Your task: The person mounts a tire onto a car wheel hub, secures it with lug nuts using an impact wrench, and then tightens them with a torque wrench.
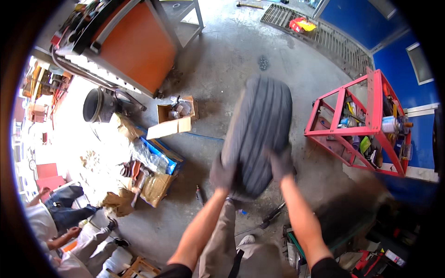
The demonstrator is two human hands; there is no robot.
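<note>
A black car tyre [257, 132] stands in front of me with its grooved tread facing up toward me, leaning a little to the right at its far end. My left hand [221, 174], in a dark glove, grips its near left side. My right hand [281, 164], gloved too and smeared by motion, holds the near right edge, its fingers reaching onto the tread. Whether the tyre touches the floor or hangs just above it, I cannot tell. Both tyre sidewalls are mostly hidden.
To the right stands a red metal rack [340, 132] with cans and tools. At left are an opened cardboard box [171, 124], a black bucket [96, 105] and an orange cabinet [139, 44]. Seated people [65, 217] are at lower left. A floor grate [333, 44] lies far right.
</note>
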